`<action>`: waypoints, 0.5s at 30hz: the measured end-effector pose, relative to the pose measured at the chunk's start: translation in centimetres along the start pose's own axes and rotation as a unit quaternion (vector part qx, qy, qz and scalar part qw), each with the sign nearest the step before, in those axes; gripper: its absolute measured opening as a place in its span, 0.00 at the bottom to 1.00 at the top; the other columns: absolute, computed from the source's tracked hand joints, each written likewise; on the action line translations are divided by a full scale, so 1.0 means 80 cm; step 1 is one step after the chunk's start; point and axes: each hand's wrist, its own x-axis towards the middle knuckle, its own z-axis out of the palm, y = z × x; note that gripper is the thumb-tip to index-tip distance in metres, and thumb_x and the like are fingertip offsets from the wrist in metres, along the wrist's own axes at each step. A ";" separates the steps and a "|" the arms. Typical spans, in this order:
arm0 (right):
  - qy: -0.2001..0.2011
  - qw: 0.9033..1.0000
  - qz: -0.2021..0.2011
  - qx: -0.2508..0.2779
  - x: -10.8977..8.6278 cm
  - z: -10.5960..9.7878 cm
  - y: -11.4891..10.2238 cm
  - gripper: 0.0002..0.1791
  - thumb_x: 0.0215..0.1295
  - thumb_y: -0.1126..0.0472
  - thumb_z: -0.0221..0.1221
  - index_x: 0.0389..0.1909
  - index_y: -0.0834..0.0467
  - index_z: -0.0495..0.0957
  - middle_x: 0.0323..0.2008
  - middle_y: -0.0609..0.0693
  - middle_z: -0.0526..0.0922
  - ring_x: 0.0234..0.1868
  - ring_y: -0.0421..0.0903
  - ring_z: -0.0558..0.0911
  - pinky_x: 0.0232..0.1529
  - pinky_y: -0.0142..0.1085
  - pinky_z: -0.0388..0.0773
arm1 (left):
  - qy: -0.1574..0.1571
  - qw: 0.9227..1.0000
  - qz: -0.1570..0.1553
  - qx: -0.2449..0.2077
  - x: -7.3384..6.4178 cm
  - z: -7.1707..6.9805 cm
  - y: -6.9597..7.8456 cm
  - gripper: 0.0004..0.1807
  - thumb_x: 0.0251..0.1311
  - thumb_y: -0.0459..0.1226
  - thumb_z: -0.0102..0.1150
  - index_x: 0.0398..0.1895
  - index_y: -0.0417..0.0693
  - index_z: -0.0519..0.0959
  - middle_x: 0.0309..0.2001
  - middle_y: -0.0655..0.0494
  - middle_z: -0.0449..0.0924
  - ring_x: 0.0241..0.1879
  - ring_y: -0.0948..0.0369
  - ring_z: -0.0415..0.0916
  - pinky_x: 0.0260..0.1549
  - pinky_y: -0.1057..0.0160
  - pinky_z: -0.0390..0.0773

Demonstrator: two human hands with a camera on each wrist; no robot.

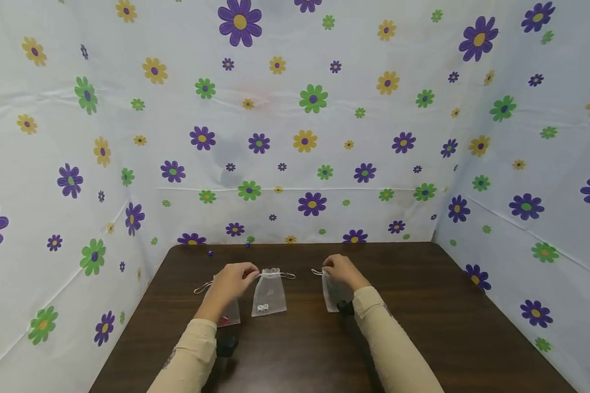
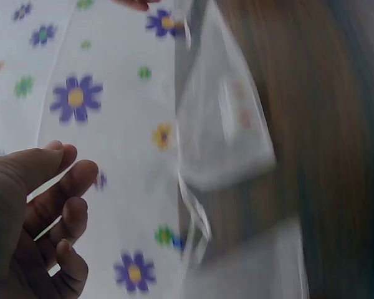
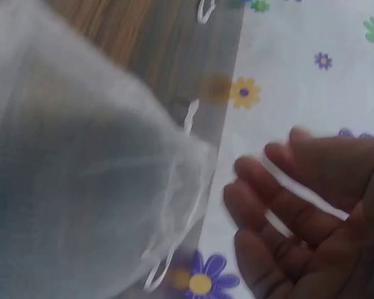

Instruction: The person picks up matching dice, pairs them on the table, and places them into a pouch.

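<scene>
Three sheer white drawstring pouches lie in a row on the table. Over the left pouch (image 1: 232, 312), which has red dice (image 1: 224, 319) inside, extends my left hand (image 1: 232, 283). Its fingertips are beside the cord of the middle pouch (image 1: 274, 292), where two white dice (image 1: 263, 308) show through the mesh. The left wrist view shows those fingers (image 2: 75, 215) loosely bent with nothing between them. My right hand (image 1: 342, 270) hovers at the top of the right pouch (image 1: 331, 293), partly covering it. In the right wrist view its fingers (image 3: 252, 255) curve loosely beside the pouch's cord, holding nothing.
Two small blue-purple dice (image 1: 210, 253) lie near the back left edge of the dark wooden table (image 1: 403, 338). White cloth with flowers (image 1: 285, 120) hangs behind the table and along both sides. Cord loops stick out from the pouch tops.
</scene>
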 end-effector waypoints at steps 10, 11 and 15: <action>-0.017 0.986 0.161 -0.029 -0.027 -0.004 0.029 0.15 0.73 0.63 0.58 0.48 0.73 0.78 0.39 0.65 0.83 0.34 0.56 0.82 0.38 0.50 0.81 | -0.079 0.996 0.034 -0.006 0.020 0.071 0.063 0.05 0.68 0.39 0.64 0.39 0.51 0.88 0.34 0.59 0.85 0.32 0.61 0.80 0.29 0.58 0.79; -0.023 0.986 0.165 -0.023 -0.027 -0.004 0.032 0.15 0.73 0.64 0.59 0.48 0.74 0.78 0.39 0.65 0.83 0.33 0.56 0.83 0.38 0.49 0.81 | -0.089 0.995 0.036 -0.006 0.022 0.079 0.067 0.05 0.68 0.38 0.64 0.38 0.50 0.88 0.34 0.59 0.85 0.32 0.60 0.80 0.31 0.57 0.79; -0.037 0.985 0.170 -0.003 -0.024 0.003 0.037 0.11 0.71 0.66 0.61 0.42 0.74 0.80 0.31 0.63 0.83 0.27 0.55 0.84 0.35 0.46 0.84 | -0.138 0.990 0.004 -0.035 0.026 0.102 0.084 0.10 0.70 0.36 0.60 0.31 0.43 0.85 0.27 0.57 0.81 0.27 0.60 0.75 0.30 0.58 0.77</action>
